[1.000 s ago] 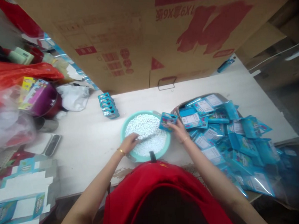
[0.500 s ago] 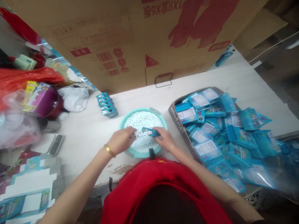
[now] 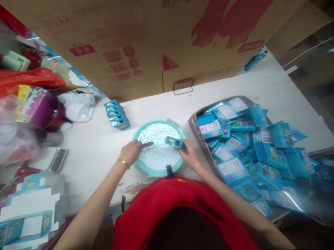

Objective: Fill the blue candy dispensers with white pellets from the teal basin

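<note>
A mint-green basin [image 3: 136, 136] full of small white pellets [image 3: 159, 158] stands on the table in front of me. My left hand [image 3: 129, 153] grips one end of a narrow dark scoop [image 3: 147, 145] at the basin's left side, its tip over the pellets. My right hand [image 3: 188, 153] pinches a small blue box [image 3: 174, 142] above the right part of the basin. A dark round spot shows on the box's face. The scoop and the box are apart. Behind and left of the basin, several small blue boxes [image 3: 117, 115] stand in a tight row.
On the right, an open carton [image 3: 199, 134] overflows with blue packets [image 3: 232, 169]. A large cardboard box [image 3: 148, 45] rises at the back. Flattened printed cartons [image 3: 29, 211], a white device [image 3: 46, 158], a purple container [image 3: 46, 111] and plastic bags [image 3: 10, 143] crowd the left.
The scoop, earlier laden with white pellets against the small box, has moved left with my left hand and shows no pellets on it. My right hand has drawn the box slightly right and up.
</note>
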{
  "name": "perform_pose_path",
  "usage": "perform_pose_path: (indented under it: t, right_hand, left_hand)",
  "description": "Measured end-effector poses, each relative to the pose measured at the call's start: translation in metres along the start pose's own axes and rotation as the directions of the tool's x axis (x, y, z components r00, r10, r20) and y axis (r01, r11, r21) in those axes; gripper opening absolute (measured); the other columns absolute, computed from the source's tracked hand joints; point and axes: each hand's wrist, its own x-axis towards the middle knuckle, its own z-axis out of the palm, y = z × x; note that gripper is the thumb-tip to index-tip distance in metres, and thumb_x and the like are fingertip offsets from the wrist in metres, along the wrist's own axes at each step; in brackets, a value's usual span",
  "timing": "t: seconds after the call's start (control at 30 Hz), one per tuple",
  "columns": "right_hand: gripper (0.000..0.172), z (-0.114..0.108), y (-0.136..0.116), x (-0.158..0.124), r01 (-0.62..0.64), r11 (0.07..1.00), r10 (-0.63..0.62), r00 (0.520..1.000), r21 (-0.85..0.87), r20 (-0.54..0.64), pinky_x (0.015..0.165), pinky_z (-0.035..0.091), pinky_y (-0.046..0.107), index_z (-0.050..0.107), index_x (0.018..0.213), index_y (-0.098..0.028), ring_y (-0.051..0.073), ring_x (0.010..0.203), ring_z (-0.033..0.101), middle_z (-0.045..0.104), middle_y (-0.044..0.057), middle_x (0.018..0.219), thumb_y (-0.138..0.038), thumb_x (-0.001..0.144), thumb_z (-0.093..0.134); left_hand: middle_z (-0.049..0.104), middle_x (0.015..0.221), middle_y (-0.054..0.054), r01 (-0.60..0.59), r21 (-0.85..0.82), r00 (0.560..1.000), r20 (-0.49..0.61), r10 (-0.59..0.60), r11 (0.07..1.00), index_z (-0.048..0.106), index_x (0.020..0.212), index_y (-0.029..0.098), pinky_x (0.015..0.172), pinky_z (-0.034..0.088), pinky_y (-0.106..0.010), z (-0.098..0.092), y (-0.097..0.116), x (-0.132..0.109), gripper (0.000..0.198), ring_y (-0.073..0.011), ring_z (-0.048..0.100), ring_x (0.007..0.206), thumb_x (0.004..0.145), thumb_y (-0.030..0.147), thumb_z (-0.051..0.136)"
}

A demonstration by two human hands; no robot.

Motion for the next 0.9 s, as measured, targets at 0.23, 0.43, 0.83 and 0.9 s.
perform_pose_path:
  t: [0.23, 0.43, 0.83, 0.9]
  right_hand:
    - [0.035, -0.019, -0.005, 0.01, -0.147, 0.989, 0.149, 0.984, 0.028, -0.096, 0.092, 0.047, 0.041, 0.054, 0.114, -0.021, 0.024, 0.103, 0.058, 0.062, 0.009, 0.109, -0.037, 0.083, 0.06]
    - [0.039, -0.023, -0.002, 0.011, -0.16, 0.987, 0.16, 0.978, 0.017, -0.135, 0.096, 0.045, 0.042, 0.051, 0.119, -0.022, 0.024, 0.107, 0.056, 0.06, 0.009, 0.115, -0.036, 0.083, 0.06]
    - [0.039, 0.003, -0.011, 0.014, 0.061, 0.987, -0.047, 0.994, -0.15, 0.097, 0.094, 0.046, 0.044, 0.052, 0.119, -0.022, 0.027, 0.107, 0.053, 0.058, 0.01, 0.112, -0.013, 0.081, 0.052]
    - [0.041, 0.008, -0.015, 0.014, 0.085, 0.984, -0.065, 0.99, -0.159, 0.124, 0.094, 0.046, 0.044, 0.051, 0.12, -0.022, 0.026, 0.107, 0.053, 0.057, 0.01, 0.112, -0.012, 0.08, 0.052]
  left_hand:
    - [0.06, 0.106, -0.009, -0.028, -0.33, 0.999, 0.026, 0.039, 0.943, 0.055, 0.1, 0.019, 0.084, 0.044, -0.033, 0.125, 0.017, 0.063, 0.015, -0.0217, 0.056, 0.1, 0.089, 0.025, 0.046]
    - [0.061, 0.105, -0.006, -0.119, -0.492, 0.993, -0.057, 0.104, 0.863, 0.052, 0.107, 0.019, 0.084, 0.046, -0.03, 0.128, 0.018, 0.058, 0.021, -0.0169, 0.058, 0.094, 0.091, 0.03, 0.046]
    - [0.06, 0.096, -0.005, -0.385, -0.318, 0.923, -0.163, 0.35, 0.867, 0.054, 0.104, 0.021, 0.073, 0.045, -0.029, -0.018, 0.003, -0.003, 0.018, -0.0169, 0.057, 0.083, 0.091, 0.03, 0.045]
    - [0.059, 0.095, -0.005, -0.342, -0.159, 0.939, -0.071, 0.335, 0.926, 0.055, 0.099, 0.02, 0.068, 0.045, -0.029, -0.034, 0.017, -0.004, 0.015, -0.0185, 0.057, 0.082, 0.09, 0.027, 0.046]
